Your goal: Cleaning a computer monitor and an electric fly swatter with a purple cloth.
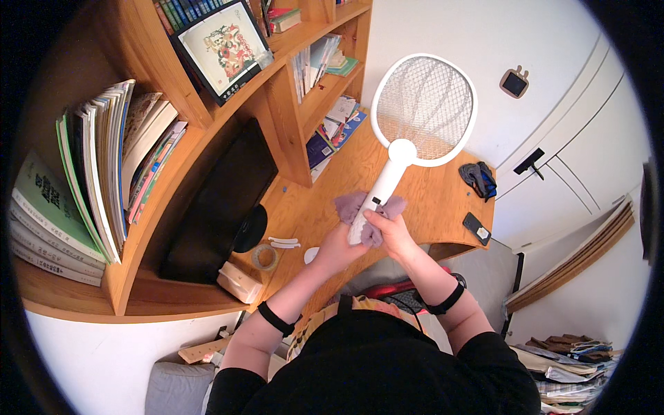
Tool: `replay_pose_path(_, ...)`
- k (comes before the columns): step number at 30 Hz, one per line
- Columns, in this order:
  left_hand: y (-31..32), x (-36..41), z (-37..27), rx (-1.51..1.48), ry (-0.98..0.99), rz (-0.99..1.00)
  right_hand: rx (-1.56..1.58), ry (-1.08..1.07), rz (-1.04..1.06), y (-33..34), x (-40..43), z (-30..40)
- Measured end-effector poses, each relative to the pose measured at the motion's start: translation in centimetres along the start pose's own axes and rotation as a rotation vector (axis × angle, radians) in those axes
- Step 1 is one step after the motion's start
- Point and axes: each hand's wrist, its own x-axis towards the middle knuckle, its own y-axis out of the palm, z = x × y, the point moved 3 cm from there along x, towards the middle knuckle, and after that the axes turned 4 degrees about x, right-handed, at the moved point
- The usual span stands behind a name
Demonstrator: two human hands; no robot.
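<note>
A white electric mosquito swatter (pixel 386 176) is held up at a slant over the desk, its mesh head pointing away from me. My left hand (pixel 345 243) grips the lower end of the handle from the left, its fingers partly hidden. A purple cloth (pixel 393 206) is bunched around the handle and shows on both sides of it. From the right, my right hand (pixel 390 228) presses the cloth to the handle, with its thumb lying across the front. Just above that thumb is a small black switch area on the handle.
Below the swatter lies a wooden desk (pixel 321 199). A monitor (pixel 223 202), a tape roll (pixel 265 257) and a tissue pack (pixel 239 281) are at left. At right are a phone (pixel 476 228) and a dark bundle (pixel 478 180). A bookshelf (pixel 290 98) rises behind.
</note>
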Motion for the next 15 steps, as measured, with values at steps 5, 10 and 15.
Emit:
replay_pose_path(5,-1.4,1.5,0.7,0.014,-0.039,0.221,-0.062,-0.026,-0.059,-1.0,-0.4,1.2)
replay_pose_path(10,-2.8,2.8,0.9,0.081,0.138,-0.003,-0.288,-0.047,0.058,-2.0,-1.3,1.0)
replay_pose_path(15,-1.1,4.6,-1.8,-0.147,0.191,0.149,-0.430,0.004,0.129,-2.9,-2.5,-1.9)
